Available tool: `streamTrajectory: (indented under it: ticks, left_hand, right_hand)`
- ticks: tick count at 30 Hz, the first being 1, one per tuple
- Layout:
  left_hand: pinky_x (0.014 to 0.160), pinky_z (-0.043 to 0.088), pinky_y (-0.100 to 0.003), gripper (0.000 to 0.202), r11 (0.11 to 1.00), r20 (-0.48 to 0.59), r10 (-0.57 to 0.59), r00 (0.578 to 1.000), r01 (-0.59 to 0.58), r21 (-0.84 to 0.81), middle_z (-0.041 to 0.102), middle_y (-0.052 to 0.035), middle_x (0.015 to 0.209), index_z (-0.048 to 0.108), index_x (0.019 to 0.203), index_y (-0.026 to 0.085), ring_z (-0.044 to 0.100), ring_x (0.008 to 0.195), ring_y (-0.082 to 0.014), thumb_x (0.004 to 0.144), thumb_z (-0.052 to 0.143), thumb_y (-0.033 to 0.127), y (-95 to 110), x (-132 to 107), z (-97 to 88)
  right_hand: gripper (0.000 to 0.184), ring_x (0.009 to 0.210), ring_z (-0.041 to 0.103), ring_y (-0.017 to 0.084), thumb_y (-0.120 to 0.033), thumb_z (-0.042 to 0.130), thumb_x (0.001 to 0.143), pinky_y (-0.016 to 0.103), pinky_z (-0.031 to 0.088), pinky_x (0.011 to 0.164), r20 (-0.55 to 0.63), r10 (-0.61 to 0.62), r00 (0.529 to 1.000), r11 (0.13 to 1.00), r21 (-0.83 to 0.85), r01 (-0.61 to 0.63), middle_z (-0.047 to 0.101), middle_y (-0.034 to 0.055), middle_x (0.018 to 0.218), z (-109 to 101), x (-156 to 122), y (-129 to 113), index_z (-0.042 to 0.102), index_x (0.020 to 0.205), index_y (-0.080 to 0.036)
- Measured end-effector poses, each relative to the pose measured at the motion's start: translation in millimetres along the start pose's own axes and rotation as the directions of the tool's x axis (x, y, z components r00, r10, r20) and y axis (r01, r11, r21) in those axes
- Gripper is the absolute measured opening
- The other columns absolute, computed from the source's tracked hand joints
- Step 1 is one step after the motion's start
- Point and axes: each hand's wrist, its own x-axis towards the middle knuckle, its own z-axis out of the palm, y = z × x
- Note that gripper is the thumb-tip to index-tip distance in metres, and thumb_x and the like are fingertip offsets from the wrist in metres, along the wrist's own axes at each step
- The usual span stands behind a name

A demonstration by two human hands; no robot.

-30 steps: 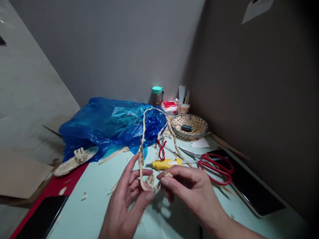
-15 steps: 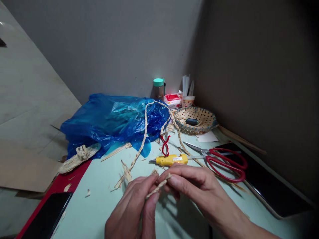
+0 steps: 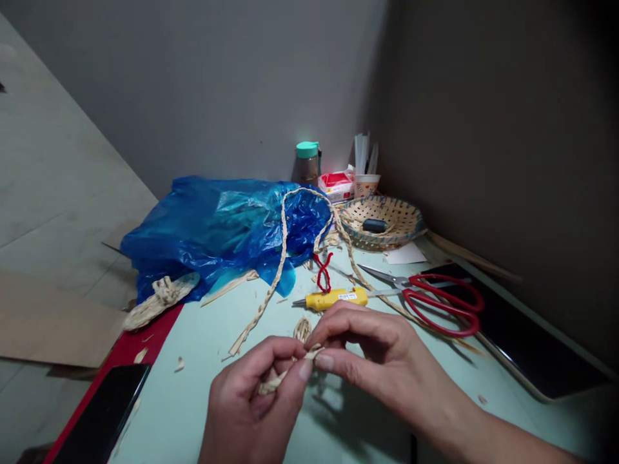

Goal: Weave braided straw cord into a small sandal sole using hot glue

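Fibre strip (image 3: 271,385) was held in both hands, nearside of the yellow glue gun (image 3: 337,299), which I'm using as the reference. Looked clear of the desk (image 3: 184,412), going by the shadow.

Left hand (image 3: 235,406): curled, one end of the strip inside, thumb and index narrowed on it. Right hand (image 3: 394,357): thumb and fingertips pinched on the other end, just beside the left thumb. Key relation: strip's long axis ran diagonally from the left palm up toward the right fingertips, roughly at the gun. Neither hand was nearer; both were on it.

Small fibre bundle (image 3: 302,329) sat between fingers and gun; couldn't tell if it joined the strip.

Black phone (image 3: 101,412) was well left of the gun, nearside. Tablet (image 3: 527,354) was to its right, with red-handled scissors (image 3: 402,283) partly over it. Red cord (image 3: 324,266) lay just beyond the gun; woven piece (image 3: 159,306) well left.

Long braid (image 3: 284,225) arched around behind the gun, one frayed end near the left hand. Farther past the gun: basket (image 3: 382,243) with dark spool (image 3: 374,225), blue bag (image 3: 227,219) to the left, then cup (image 3: 366,187), packet (image 3: 336,187), bottle (image 3: 307,169).
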Motion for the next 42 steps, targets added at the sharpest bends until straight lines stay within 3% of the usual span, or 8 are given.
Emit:
streamTrajectory:
  ticks: [2, 8, 16, 21, 31, 36, 39, 42]
  left_hand:
    - [0.048, 0.040, -0.018, 0.021, 0.999, 0.051, -0.020, 0.999, 0.021, -0.027, 0.066, -0.0013, 0.063, 0.073, 0.066, 0.021, 0.053, 0.055, -0.0128, 0.066, 0.078, 0.041, 0.4, 1.5, -2.1]
    - [0.044, 0.035, -0.018, 0.022, 0.992, 0.170, -0.021, 0.985, 0.042, -0.122, 0.061, 0.0008, 0.054, 0.070, 0.068, 0.018, 0.045, 0.045, -0.0086, 0.071, 0.076, 0.039, 1.6, 4.1, -3.3]
    - [0.054, 0.040, -0.020, 0.020, 0.959, 0.219, -0.069, 0.973, 0.125, -0.252, 0.061, -0.0006, 0.056, 0.070, 0.066, 0.018, 0.050, 0.055, -0.0122, 0.069, 0.079, 0.036, -4.9, 7.9, -8.7]
    - [0.057, 0.042, -0.023, 0.022, 0.959, 0.299, -0.099, 0.949, 0.172, -0.227, 0.064, -0.0032, 0.064, 0.072, 0.073, 0.017, 0.052, 0.059, -0.0143, 0.071, 0.077, 0.038, -5.1, 8.7, -12.5]
    - [0.057, 0.043, -0.025, 0.014, 0.992, 0.181, 0.112, 0.977, -0.099, -0.076, 0.067, -0.0020, 0.059, 0.075, 0.067, 0.020, 0.058, 0.058, -0.0173, 0.075, 0.072, 0.031, -3.8, 5.4, -7.0]
    - [0.065, 0.049, -0.023, 0.017, 0.849, 0.080, 0.525, 0.847, -0.528, 0.015, 0.076, 0.0008, 0.074, 0.081, 0.083, 0.030, 0.068, 0.067, -0.0175, 0.079, 0.071, 0.017, -8.7, 3.5, -2.5]
    - [0.065, 0.049, -0.023, 0.025, 0.784, 0.060, 0.611, 0.790, -0.613, 0.097, 0.077, 0.0017, 0.075, 0.082, 0.089, 0.034, 0.068, 0.065, -0.0161, 0.081, 0.070, 0.015, -11.2, 0.8, -2.0]
    - [0.066, 0.051, -0.025, 0.024, 0.780, 0.005, 0.614, 0.790, -0.607, 0.156, 0.078, 0.0015, 0.076, 0.083, 0.089, 0.036, 0.069, 0.066, -0.0178, 0.080, 0.071, 0.016, -11.4, -2.6, -1.5]
  right_hand:
    - [0.003, 0.080, 0.065, 0.016, -0.019, 0.072, 0.089, 0.023, 0.052, 0.073, 0.021, 0.002, 1.000, 0.999, 0.041, -0.003, 0.070, 0.0024, 0.085, -0.7, -1.7, -1.4, 0.074, 0.089, -0.018]
    - [0.019, 0.081, 0.064, 0.012, -0.003, 0.066, 0.088, 0.019, 0.048, 0.077, 0.035, -0.120, 0.992, 0.992, 0.034, 0.118, 0.071, -0.0008, 0.084, -0.6, -0.3, -3.9, 0.076, 0.087, -0.019]
    - [0.032, 0.087, 0.061, 0.011, -0.011, 0.067, 0.094, 0.020, 0.049, 0.082, 0.081, -0.280, 0.957, 0.949, -0.125, 0.288, 0.066, 0.0000, 0.097, -2.7, -6.1, -0.4, 0.061, 0.125, -0.019]
    - [0.019, 0.090, 0.057, 0.016, -0.012, 0.060, 0.100, 0.027, 0.047, 0.081, 0.254, -0.400, 0.881, 0.840, -0.283, 0.463, 0.063, 0.0068, 0.099, -8.8, -3.9, 0.0, 0.063, 0.119, -0.013]
    - [0.006, 0.078, 0.050, 0.017, -0.008, 0.054, 0.100, 0.031, 0.042, 0.071, 0.238, -0.534, 0.811, 0.705, -0.405, 0.583, 0.060, 0.0072, 0.086, -5.0, -3.0, 3.5, 0.059, 0.099, -0.012]
    - [0.010, 0.076, 0.050, 0.016, -0.006, 0.055, 0.098, 0.029, 0.042, 0.071, 0.136, -0.511, 0.849, 0.756, -0.399, 0.519, 0.058, 0.0042, 0.083, -4.5, -4.1, -1.6, 0.058, 0.096, -0.014]
    - [0.010, 0.076, 0.053, 0.015, -0.009, 0.056, 0.100, 0.027, 0.043, 0.071, 0.094, -0.450, 0.888, 0.829, -0.326, 0.454, 0.059, 0.0022, 0.083, -4.7, -4.8, -3.5, 0.059, 0.094, -0.016]
    - [0.006, 0.079, 0.055, 0.014, -0.012, 0.059, 0.101, 0.025, 0.045, 0.074, 0.122, -0.427, 0.896, 0.849, -0.287, 0.444, 0.061, 0.0025, 0.087, -7.4, -5.1, -5.5, 0.060, 0.096, -0.016]
